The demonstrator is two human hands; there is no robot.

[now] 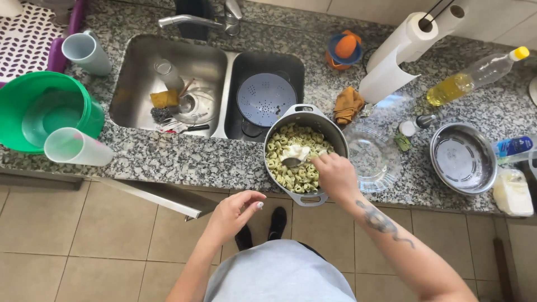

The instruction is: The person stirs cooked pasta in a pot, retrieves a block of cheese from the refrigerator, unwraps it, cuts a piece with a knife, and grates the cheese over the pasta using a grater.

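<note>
Starting at the left, a green bucket (pixel 42 109) and a pale plastic cup (pixel 75 147) sit on the granite counter (pixel 168 159). My left hand (pixel 235 212) hangs loosely curled, holding nothing, below the counter edge. My right hand (pixel 334 172) is clamped on a spoon (pixel 295 159) carrying white cream inside the pot of tortellini (pixel 302 154). A steel bowl (pixel 463 157) stands farther right.

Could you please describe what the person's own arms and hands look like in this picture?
Both forearms are bare, with no sleeves, watch or gloves showing. The right forearm carries a dark, winding tattoo. The left hand has pale polished nails. The right hand shows no rings.
</note>
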